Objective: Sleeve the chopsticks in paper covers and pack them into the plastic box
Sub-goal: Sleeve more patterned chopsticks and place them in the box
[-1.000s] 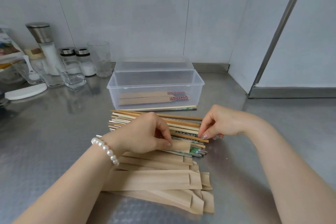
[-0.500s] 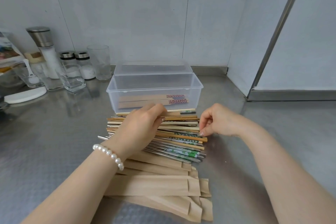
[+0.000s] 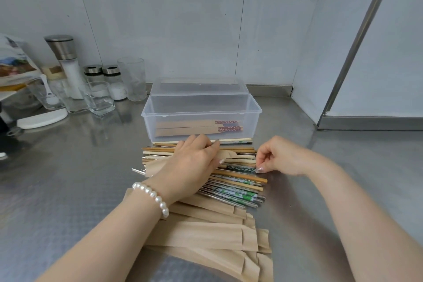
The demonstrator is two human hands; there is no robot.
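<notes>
Holding a paper cover [image 3: 225, 155] flat with left hand [image 3: 192, 162], fingers curled on it, mouth toward 3 o'clock. Right hand [image 3: 280, 155] pinches a green-patterned chopstick [image 3: 240, 169] tip, I judge for sleeving. Plastic box [image 3: 201, 112] open at 12 o'clock, two sleeved pairs inside.

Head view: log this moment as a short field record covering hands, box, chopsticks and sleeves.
left hand: holds a paper sleeve over the chopstick pile
right hand: pinches the end of a green-patterned chopstick
plastic box: open, two sleeved pairs inside
empty sleeves: stacked nearest the person
surface: steel counter
</notes>
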